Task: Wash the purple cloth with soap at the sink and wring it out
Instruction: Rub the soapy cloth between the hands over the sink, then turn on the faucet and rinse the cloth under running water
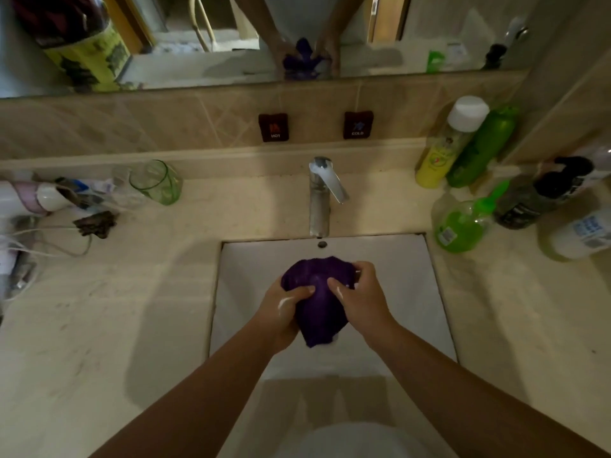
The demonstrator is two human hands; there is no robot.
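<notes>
Two hands knead a purple cloth over the white sink.

The beige stone surface [132, 325] wraps round a square white sink [406, 276], with a mirror [231, 34] above a tiled splashback. Both forearms reach forward from the bottom edge and meet over the basin: the left hand [284, 312] is clenched on the cloth's left side, thumb pressed across it, and the right hand [360, 292] grips the right side, fingers curled over the top edge. The cloth [319, 299] is bunched into a soft, wet-looking lump between them, held above the sink, a tail hanging down. White suds streak both hands. One chrome tap [322, 193] stands behind the basin. Right of it cluster about six plastic bottles, three of them green. One green glass [157, 183] stands on the left.
</notes>
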